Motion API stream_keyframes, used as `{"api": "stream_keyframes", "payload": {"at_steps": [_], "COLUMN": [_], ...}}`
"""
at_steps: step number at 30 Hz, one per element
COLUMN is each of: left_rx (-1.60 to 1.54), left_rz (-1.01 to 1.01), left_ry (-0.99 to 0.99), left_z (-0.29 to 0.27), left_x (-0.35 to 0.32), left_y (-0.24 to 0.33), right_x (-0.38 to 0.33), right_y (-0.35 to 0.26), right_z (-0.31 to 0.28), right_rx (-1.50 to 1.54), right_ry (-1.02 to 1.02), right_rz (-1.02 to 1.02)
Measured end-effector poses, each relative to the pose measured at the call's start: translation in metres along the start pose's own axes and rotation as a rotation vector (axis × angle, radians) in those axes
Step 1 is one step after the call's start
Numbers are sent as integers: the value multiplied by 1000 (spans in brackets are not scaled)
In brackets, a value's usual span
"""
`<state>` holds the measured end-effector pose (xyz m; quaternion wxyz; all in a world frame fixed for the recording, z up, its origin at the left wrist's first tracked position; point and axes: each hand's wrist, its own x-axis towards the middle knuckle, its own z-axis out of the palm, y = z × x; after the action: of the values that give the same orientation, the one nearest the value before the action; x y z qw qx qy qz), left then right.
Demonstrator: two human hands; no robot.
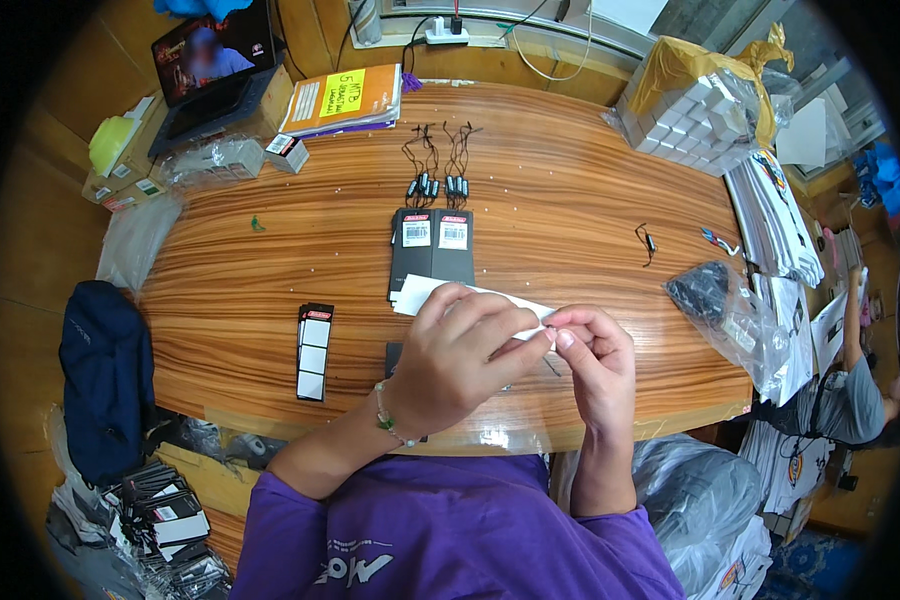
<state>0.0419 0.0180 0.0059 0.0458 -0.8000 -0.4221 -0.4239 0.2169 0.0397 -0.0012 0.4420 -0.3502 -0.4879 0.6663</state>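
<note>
My left hand point(465, 345) is closed around a long white hang tag point(515, 302), whose blank face shows past the fingers. At the tag's right end my right hand point(598, 365) pinches a thin dark string point(552, 367), and the fingertips of both hands meet there. The hole in the tag is hidden. Just beyond my left hand lie two stacks of dark grey hang tags point(454, 262) with red headers and white labels. Above them several black strings point(457, 188) with small toggles are laid out in two bunches.
To the left is a stack of narrow tags point(315, 352) with white panels. One loose string point(649, 243) and a bagged dark item point(710, 295) are at the right. A laptop point(215, 60), notebooks point(345, 98) and a carton of white boxes point(692, 115) stand at the back. A co-worker's sleeve point(860, 400) shows far right.
</note>
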Motion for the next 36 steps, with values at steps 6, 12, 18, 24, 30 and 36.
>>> {"api": "stream_keyframes", "payload": {"at_steps": [6,12,18,24,30,36], "left_rx": [61,41,33,-317,-599,-571], "left_rz": [71,87,91,-18,-311,-426], "left_ry": [-14,1,19,125,-25,-22], "left_z": [4,6,6,23,17,16], "left_x": [-5,-2,-8,-18,-10,-6], "left_y": [4,5,-7,-16,-6,6], "right_x": [1,3,9,8,7,4], "right_y": [8,7,-9,-18,-13,-14], "right_z": [-6,-5,-17,-7,2,6], "right_rx": [127,314,454,663,741,625], "right_ry": [-67,79,90,-33,-155,-138], "right_rz": [56,-153,-412,-451,-381,-413]}}
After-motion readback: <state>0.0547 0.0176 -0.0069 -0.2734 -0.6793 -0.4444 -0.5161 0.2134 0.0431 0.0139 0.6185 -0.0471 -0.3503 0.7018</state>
